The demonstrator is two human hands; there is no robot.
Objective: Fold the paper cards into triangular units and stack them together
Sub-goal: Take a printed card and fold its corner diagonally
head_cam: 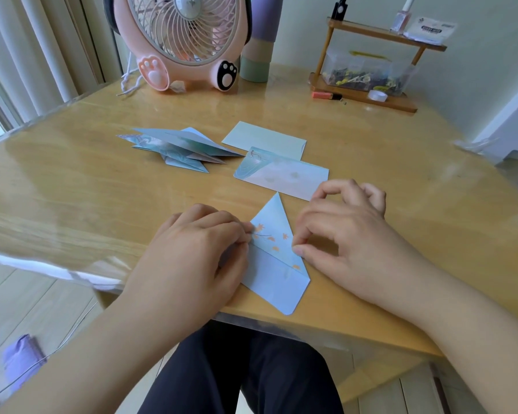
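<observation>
Our left hand (192, 252) hides the half-folded card's (274, 264) left edge; both hands pinch it, right hand (341, 234) too. Flat cards (281, 174), folded units (180, 144) sit behind on the bench (72, 174).

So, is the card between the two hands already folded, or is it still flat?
Folded. The card has a pointed top and a diagonal crease with a layer lying over it. The left hand and right hand press its edges.

Both forearms come in from the lower corners of the frame bare, with no sleeves in view. The left hand (192, 252) and right hand (338, 234) wear no rings, watch or gloves. At the bottom centre, the legs are covered by dark navy trousers (251, 372).
</observation>
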